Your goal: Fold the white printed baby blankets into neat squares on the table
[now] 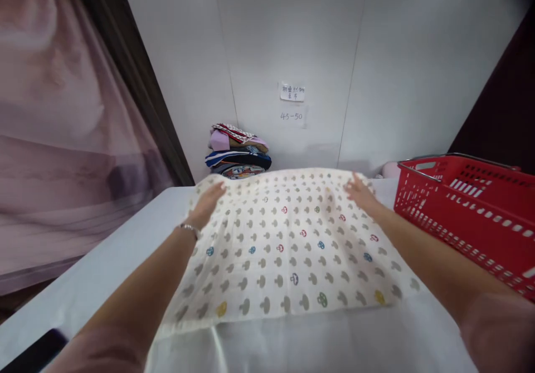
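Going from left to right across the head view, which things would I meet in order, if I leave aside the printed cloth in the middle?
Pink curtain, left hand, handwritten notes, right hand, red basket.

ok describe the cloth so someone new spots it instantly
On the white table, the cloth is spread, its far end between the left hand and right hand. It is cream with rows of mushrooms, mostly grey, unlike the plain red basket to its right and the folded pile behind it.

There are two hands (208, 200) (360, 192), one cloth (273, 225), one basket (472, 217), two wall notes (292, 92) (292, 116) and one clothes stack (238, 153).
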{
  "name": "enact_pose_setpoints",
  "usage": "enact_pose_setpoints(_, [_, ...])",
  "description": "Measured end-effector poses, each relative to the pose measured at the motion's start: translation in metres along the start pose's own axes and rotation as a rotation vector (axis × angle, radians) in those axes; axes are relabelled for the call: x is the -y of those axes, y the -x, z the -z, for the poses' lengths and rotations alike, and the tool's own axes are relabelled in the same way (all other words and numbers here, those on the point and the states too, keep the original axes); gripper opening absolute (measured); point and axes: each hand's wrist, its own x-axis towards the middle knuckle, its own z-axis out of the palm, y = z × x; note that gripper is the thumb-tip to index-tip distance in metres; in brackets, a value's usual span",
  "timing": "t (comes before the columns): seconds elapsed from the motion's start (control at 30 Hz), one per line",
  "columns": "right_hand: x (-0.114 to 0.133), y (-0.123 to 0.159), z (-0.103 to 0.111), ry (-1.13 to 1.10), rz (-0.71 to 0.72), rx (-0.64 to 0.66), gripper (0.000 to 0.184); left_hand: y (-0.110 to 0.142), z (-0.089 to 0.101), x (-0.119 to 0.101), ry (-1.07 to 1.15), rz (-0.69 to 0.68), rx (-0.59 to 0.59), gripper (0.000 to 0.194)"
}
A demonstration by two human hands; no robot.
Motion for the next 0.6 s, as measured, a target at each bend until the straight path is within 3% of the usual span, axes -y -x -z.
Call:
enact_pose_setpoints(0.07, [-0.031,0.045,-0.009,0.097,0.010,0.180,0.061,0.039,-0.022,0.012,-0.039,0.110,0.180,0.061])
enact_pose_setpoints(0.17, [-0.064,0.109,-0.002,0.210,0.021,0.288,0.041,0.113,-0.035,0.020,-0.180,0.091,0.413,0.047])
enact_pose_setpoints(0.23, [-0.080,0.140,0.014,0.228,0.011,0.293,0.042,0.162,-0.035,0.025,-0.272,0.023,0.513,0.045])
enact_pose_setpoints(0.33, [-0.100,0.171,0.041,0.376,0.083,0.299,0.043,0.217,-0.031,0.038,-0.454,-0.157,0.543,0.054])
enact_pose_setpoints(0.43, [-0.117,0.191,0.063,0.518,0.147,0.264,0.047,0.241,-0.028,0.057,-0.586,-0.279,0.507,0.059])
enact_pose_setpoints(0.53, [-0.126,0.206,0.078,0.621,0.181,0.299,0.051,0.238,-0.028,0.072,-0.651,-0.303,0.403,0.051])
enact_pose_setpoints(0.6, [-0.127,0.212,0.084,0.647,0.200,0.358,0.052,0.230,-0.030,0.076,-0.671,-0.285,0.337,0.056])
